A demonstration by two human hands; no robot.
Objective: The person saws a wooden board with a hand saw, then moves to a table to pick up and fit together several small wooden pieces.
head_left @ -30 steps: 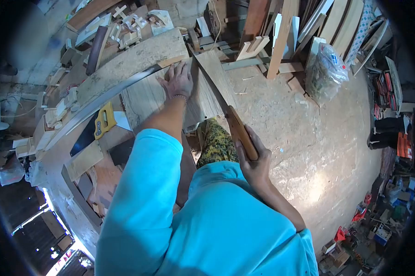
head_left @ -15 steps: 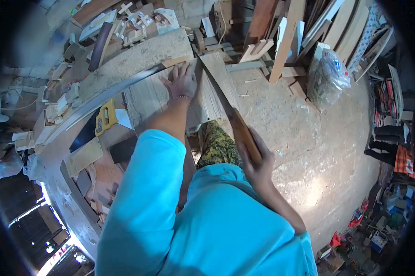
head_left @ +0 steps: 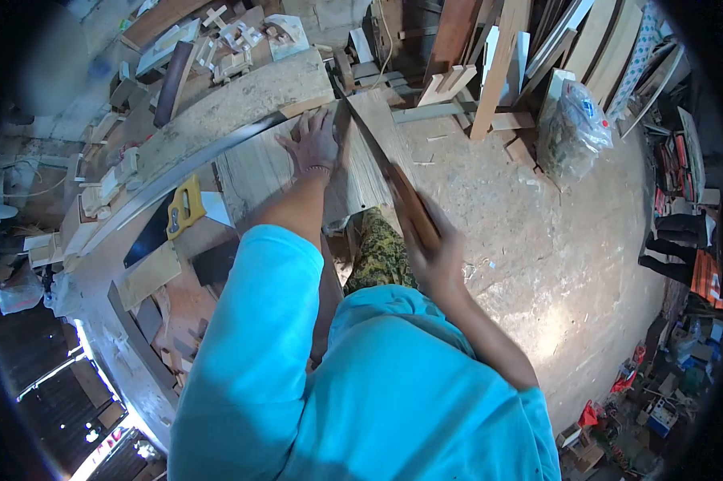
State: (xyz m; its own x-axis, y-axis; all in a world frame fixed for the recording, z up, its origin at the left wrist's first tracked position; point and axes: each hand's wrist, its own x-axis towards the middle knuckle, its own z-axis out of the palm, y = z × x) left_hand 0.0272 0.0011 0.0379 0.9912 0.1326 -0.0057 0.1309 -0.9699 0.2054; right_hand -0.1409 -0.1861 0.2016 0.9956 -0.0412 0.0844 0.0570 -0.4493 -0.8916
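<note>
A pale, wood-grained board [head_left: 257,164] lies across the workbench. My left hand [head_left: 312,144] rests on it near its far edge, fingers spread and holding nothing. To the right, my right hand [head_left: 438,255] is wrapped round the wooden handle of a long saw [head_left: 377,152]. The saw's dark blade runs up and away to the left, along the board's right part, its far end near the bench's edge. My right hand is slightly blurred. One knee in patterned cloth [head_left: 380,252] shows below the board.
A yellow-handled saw [head_left: 187,208] lies on the bench at the left, near small wood offcuts [head_left: 149,272]. Small wooden pieces [head_left: 233,48] are piled at the back left. Planks [head_left: 502,72] lean at the back right beside a filled plastic bag [head_left: 574,128].
My right hand and the long saw have moved forward and slightly left along the blade's line. My left hand stays on the board.
</note>
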